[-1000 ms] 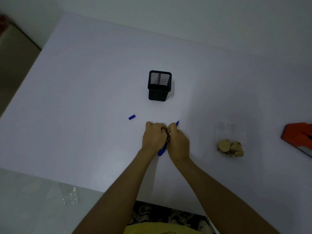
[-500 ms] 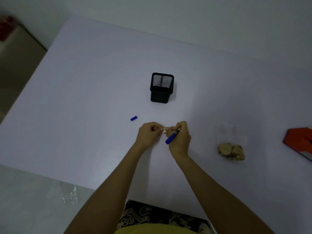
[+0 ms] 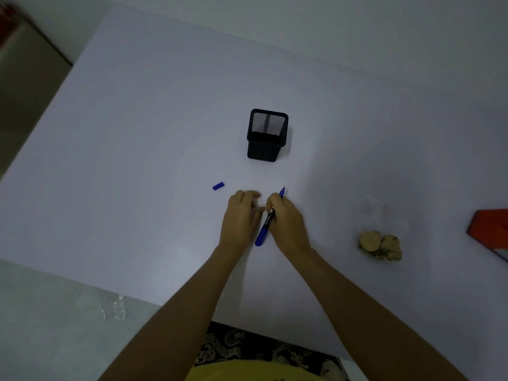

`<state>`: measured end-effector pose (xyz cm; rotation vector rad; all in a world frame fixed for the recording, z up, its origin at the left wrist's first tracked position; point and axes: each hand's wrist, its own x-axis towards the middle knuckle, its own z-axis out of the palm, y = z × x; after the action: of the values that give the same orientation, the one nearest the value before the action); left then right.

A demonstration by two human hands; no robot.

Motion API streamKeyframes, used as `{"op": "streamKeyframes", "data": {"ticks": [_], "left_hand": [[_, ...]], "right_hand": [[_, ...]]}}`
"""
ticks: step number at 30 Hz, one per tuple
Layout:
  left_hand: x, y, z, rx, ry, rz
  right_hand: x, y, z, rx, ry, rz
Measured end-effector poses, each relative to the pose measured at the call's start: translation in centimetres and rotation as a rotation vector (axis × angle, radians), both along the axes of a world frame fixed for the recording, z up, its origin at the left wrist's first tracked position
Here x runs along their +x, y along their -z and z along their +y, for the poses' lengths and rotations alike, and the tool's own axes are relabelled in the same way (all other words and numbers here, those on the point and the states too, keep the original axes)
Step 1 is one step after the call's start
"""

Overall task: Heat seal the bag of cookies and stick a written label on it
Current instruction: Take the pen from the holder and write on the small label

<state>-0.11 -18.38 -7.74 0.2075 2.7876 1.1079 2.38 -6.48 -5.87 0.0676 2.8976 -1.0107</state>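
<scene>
While the small label (image 3: 261,206) is passing between my two hands, I am bringing them close again: half a second back they were slightly apart with the pen lying low across my right hand, and now its tip is pointing up and away past my knuckles. My right hand (image 3: 287,224) is curling round the blue pen (image 3: 266,221) and seems also to be pinching one edge of the label, while my left hand (image 3: 240,217) is bent in on the other edge; how firmly those fingertips are gripping it I cannot tell. To my eye I am peeling or readying the sticker, so the writing looks done and the sticking is coming next. The bag of cookies (image 3: 380,237) is lying on the white table (image 3: 137,160), well off to my right, untouched. Beyond it an orange device (image 3: 490,232), probably the sealer, is showing at the edge. The pen cap (image 3: 218,186) is lying just left of my hands, and the black mesh pen holder (image 3: 267,134) is standing upright farther back.
</scene>
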Motion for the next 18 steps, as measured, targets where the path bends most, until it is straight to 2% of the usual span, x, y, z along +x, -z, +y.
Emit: {"op": "streamKeyframes", "data": {"ticks": [3, 6, 9, 12, 14, 18], "left_hand": [[1.1, 0.9, -1.2, -0.164, 0.185, 0.178], [2.0, 1.8, -2.3, -0.284, 0.376, 0.256], [2.4, 2.3, -2.8, -0.259, 0.379, 0.362], [2.7, 2.6, -2.8, -0.222, 0.349, 0.417], [2.8, 3.0, -2.7, -0.284, 0.358, 0.404], [2.8, 3.3, -2.8, -0.279, 0.339, 0.375]], "right_hand": [[-0.2, 0.4, 0.3, 0.006, -0.022, 0.003], [-0.2, 0.9, 0.2, 0.006, 0.013, 0.013], [-0.6, 1.1, -0.3, -0.040, 0.042, 0.022], [-1.0, 0.7, -0.8, -0.100, 0.077, 0.128], [-1.4, 0.6, -1.2, -0.220, 0.158, 0.184], [-2.6, 1.4, -0.9, -0.366, 0.236, 0.115]]}}
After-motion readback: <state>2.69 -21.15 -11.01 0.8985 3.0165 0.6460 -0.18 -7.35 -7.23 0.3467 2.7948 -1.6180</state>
